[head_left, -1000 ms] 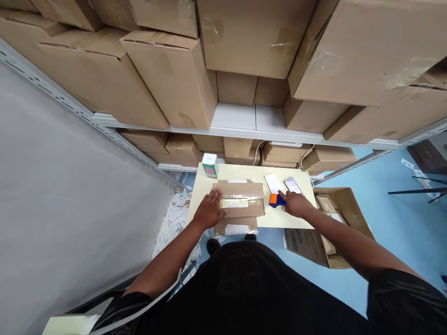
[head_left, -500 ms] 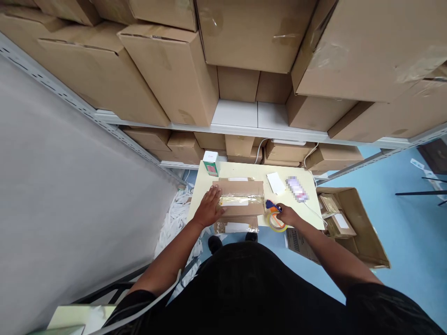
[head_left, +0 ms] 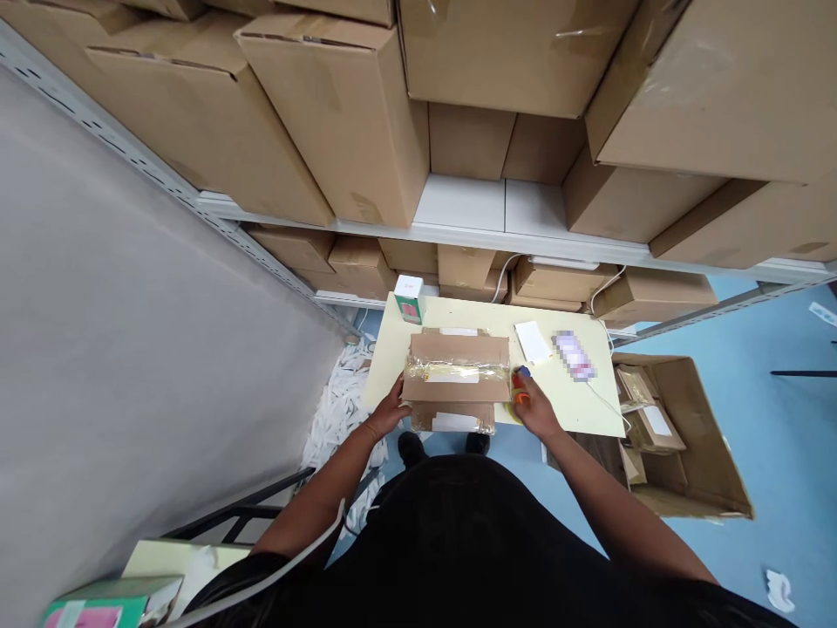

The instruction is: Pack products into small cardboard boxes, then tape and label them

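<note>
A flat cardboard parcel with clear tape across it lies on a small pale yellow table, on top of another taped parcel. My left hand grips the upper parcel's left end, fingers curled round its edge. My right hand is closed on an orange and blue tape dispenser, held against the parcel's right end.
A small green and white box, a white card and a phone lie on the table. An open carton with packets stands on the blue floor at right. Shelves of cardboard boxes rise behind; paper scraps litter the floor left.
My right hand picked the tape dispenser up from the table's right side and brought it to the parcel's right end. My left hand slid from the parcel's top to its left edge.
</note>
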A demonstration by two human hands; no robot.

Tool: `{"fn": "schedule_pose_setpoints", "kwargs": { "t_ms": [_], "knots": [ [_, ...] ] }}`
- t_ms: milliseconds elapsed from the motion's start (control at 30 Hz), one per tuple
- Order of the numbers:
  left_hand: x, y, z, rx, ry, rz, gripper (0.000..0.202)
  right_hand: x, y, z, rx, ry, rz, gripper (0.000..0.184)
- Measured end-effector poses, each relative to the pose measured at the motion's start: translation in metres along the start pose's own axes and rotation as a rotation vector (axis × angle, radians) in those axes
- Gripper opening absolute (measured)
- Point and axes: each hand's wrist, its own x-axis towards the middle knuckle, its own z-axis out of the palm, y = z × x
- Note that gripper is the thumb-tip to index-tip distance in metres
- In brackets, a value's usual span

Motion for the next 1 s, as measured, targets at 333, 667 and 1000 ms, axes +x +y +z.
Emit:
{"fn": "schedule_pose_setpoints", "kwargs": {
  "t_ms": [333,667,1000],
  "knots": [
    [0.002,0.059,0.009,0.342,0.154,0.157,0.059,0.001,-0.075,-0.008,0.109,0.255,0.031,0.039],
    [0.020,0.112,0.006,0.431,0.284,0.120,0.058,0.036,-0.118,-0.047,0.072,0.281,0.170,0.054],
    [0.047,0.064,-0.001,-0.038,0.222,-0.121,0.078,0.062,-0.083,-0.017,0.515,0.156,0.350,0.062]
  ]
}}
